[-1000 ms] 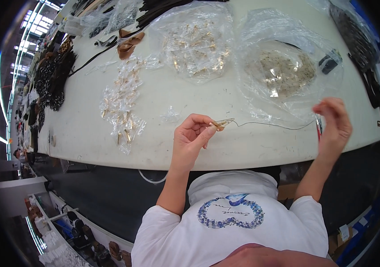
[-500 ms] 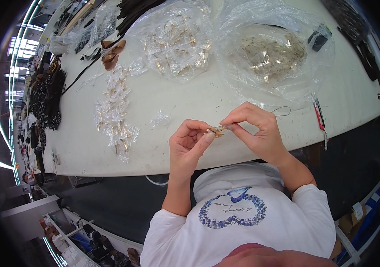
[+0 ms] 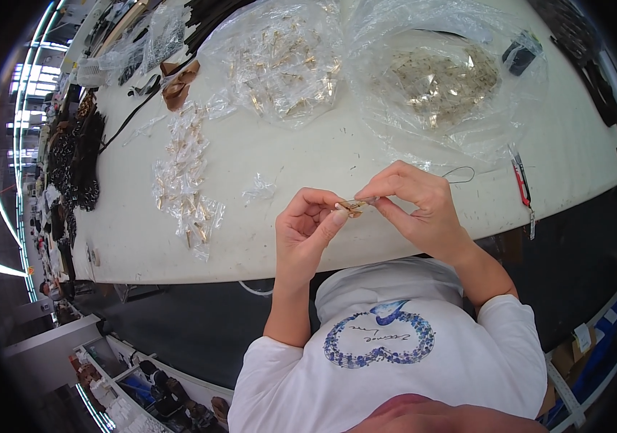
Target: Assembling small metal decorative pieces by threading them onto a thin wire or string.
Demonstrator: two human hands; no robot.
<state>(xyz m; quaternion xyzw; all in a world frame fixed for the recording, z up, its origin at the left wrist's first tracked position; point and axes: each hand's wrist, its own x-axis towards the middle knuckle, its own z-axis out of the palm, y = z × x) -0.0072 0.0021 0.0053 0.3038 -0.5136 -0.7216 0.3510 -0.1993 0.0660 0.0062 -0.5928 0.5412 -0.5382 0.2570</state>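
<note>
The left hand [image 3: 305, 227] pinches a small gold piece [image 3: 352, 210] over the near edge of the bench [image 3: 308, 159]; the right hand [image 3: 416, 209] meets it, fingertips closed at the piece's other end; a loop of thin dark cord [image 3: 473, 173] shows beyond the right hand, its join to the piece hidden; this one looks partly done, as both hands are on it and it is not laid down. Red-handled snips [image 3: 521, 180] lie to the right, untouched; a lone clear packet [image 3: 259, 189] lies on the left, near a heap of small packets [image 3: 185, 180]; farther off, a clear bag of gold bits [image 3: 287, 65] and a bag of tangled thin strands [image 3: 442, 79] seem well stocked, so much appears left; no finished pile can be told apart.
</note>
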